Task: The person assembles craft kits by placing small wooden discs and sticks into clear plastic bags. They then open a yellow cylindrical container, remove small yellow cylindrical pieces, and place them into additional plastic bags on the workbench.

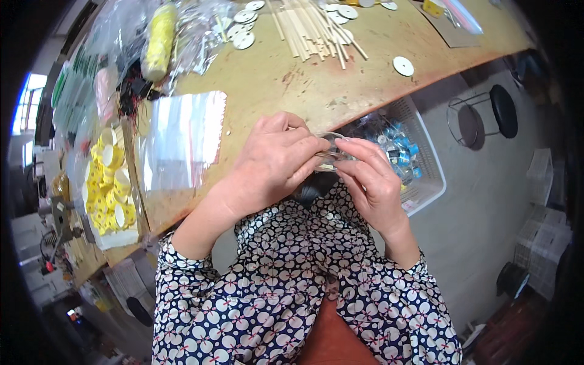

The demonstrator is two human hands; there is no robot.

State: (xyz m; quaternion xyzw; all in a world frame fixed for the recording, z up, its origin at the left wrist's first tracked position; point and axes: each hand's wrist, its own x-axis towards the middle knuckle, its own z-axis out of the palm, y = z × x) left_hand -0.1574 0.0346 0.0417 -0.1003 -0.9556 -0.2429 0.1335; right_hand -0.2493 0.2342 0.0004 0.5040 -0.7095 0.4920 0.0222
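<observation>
Both hands meet in front of my body at the table's edge, pinching a small, shiny clear plastic bag (329, 165). My left hand (267, 155) has its fingers curled and pressed on the bag's left side. From the other side, the thumb and fingers of my right hand (372, 176) grip it. Fingers cover much of the bag, and I cannot make out what is inside. Left of my left hand lies a stack of flat clear resealable bags (182, 143). Beyond the right hand stands a white plastic basket (431, 155) holding clear packets with blue parts (404, 152).
Wooden sticks (310, 30) and white discs with centre holes (243, 40) lie on the far side of the table (267, 79). Yellow patterned paper rings (112, 182) fill a box at the left. A yellow roll (159, 45) rests on plastic wrapping. Stools (486, 118) stand at the right.
</observation>
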